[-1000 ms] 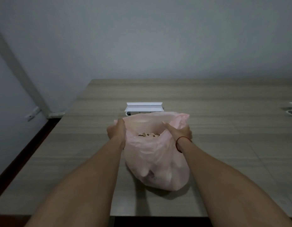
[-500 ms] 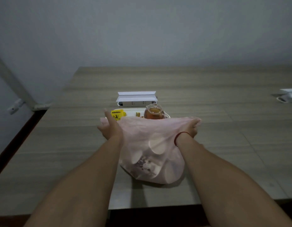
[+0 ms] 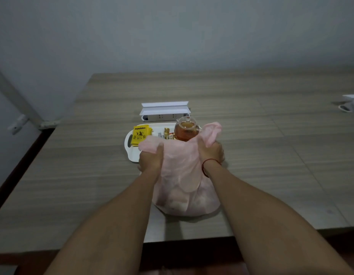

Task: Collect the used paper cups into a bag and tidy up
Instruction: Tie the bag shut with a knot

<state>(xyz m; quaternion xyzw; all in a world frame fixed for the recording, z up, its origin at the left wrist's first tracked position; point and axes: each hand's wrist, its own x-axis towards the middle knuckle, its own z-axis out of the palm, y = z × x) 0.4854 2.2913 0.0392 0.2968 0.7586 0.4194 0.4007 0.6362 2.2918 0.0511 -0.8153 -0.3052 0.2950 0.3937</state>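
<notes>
A thin pink plastic bag sits on the wooden table near its front edge. Pale round shapes of paper cups show faintly through the plastic. My left hand grips the bag's left handle, which sticks out above my thumb. My right hand, with a red string on the wrist, grips the right handle, whose loose end stands up above my fist. Both handles are pulled toward each other over the closed mouth of the bag.
Just behind the bag lies a white tray with a yellow tea packet, small wrapped sweets and a glass teapot of amber tea. A white socket box stands behind it. Another white item is at the right edge.
The bag's mouth was held wide open; now both hands have bunched the handles and drawn them together. The view has tilted down, revealing the tray and teapot behind the bag.
</notes>
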